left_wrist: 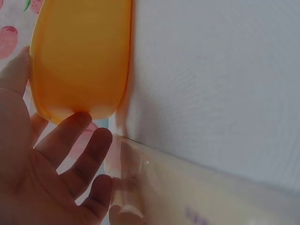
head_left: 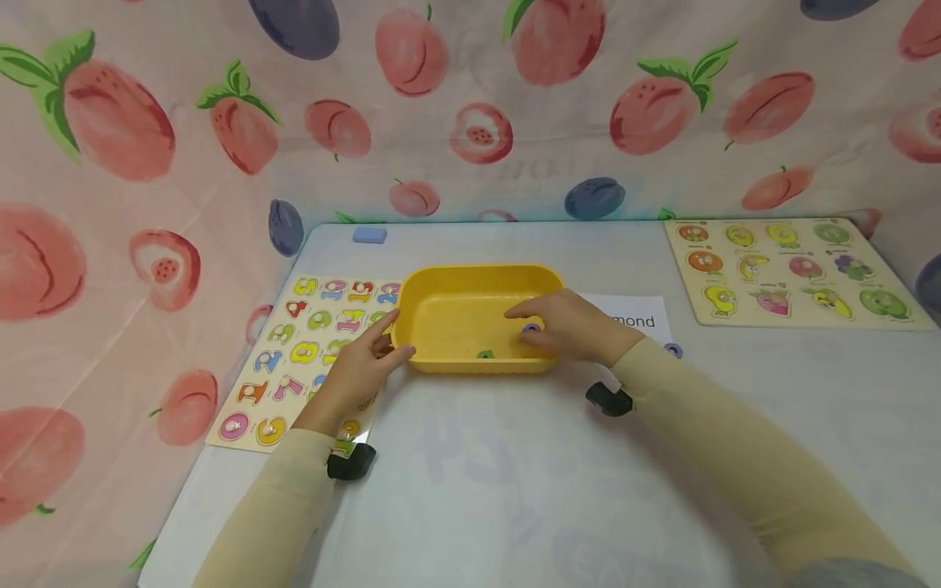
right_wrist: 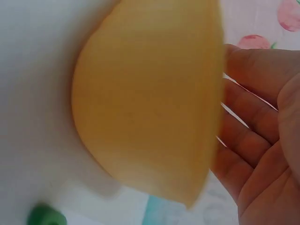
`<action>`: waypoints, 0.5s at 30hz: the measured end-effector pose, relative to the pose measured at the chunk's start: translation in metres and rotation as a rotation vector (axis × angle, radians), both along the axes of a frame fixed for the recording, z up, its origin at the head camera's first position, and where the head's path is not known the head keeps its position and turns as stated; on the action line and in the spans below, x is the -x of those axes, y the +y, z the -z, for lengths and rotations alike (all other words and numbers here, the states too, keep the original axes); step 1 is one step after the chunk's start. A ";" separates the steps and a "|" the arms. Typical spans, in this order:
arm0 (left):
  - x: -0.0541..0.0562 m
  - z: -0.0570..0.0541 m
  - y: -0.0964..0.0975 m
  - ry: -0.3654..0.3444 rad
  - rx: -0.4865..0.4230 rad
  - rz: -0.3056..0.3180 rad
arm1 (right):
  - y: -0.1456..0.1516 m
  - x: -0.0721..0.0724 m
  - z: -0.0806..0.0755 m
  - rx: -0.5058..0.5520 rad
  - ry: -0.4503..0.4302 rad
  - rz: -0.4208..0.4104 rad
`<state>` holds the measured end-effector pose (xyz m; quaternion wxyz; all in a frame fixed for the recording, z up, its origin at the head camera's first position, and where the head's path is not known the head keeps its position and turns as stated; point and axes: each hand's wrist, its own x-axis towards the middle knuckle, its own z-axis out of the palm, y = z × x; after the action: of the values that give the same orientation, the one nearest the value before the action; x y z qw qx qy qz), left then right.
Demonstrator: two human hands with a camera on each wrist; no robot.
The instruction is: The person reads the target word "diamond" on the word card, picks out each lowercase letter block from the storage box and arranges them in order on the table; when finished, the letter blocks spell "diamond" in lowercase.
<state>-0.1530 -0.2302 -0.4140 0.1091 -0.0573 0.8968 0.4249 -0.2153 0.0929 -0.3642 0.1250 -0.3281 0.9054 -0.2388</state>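
A yellow plastic basin (head_left: 478,366) stands on the table. My left hand (head_left: 360,369) holds its left end, thumb on the near corner of the rim and fingers along the outer wall. In the left wrist view the fingertips (left_wrist: 83,118) meet that wall. My right hand (head_left: 569,325) reaches over the right end of the basin, index finger stretched out and apart from the thumb. A small purple ring-like piece (head_left: 532,327) shows beside the thumb tip. A small green piece (head_left: 485,354) lies inside near the front wall. The right fingertips are hidden behind the rim in the right wrist view.
A number puzzle board (head_left: 246,416) lies at left, partly under my left hand. A fruit puzzle board (head_left: 790,314) is at far right. A white printed card (head_left: 650,306) and another purple piece (head_left: 673,350) lie right of the basin. A blue block (head_left: 370,235) sits at the back.
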 end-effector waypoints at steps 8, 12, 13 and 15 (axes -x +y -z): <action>0.001 0.000 0.000 -0.004 0.011 -0.004 | -0.019 0.005 0.016 0.003 -0.007 -0.042; 0.001 -0.001 0.000 -0.007 0.019 -0.004 | -0.029 0.007 0.018 -0.009 -0.021 -0.050; 0.001 -0.001 0.000 -0.006 0.019 -0.002 | -0.031 0.008 0.019 -0.010 -0.026 -0.053; 0.001 -0.001 0.000 -0.005 0.019 0.002 | -0.035 0.010 0.021 -0.015 -0.044 -0.058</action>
<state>-0.1540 -0.2299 -0.4134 0.1111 -0.0585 0.9006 0.4161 -0.2248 0.0580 -0.3850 0.1542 -0.3481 0.8942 -0.2353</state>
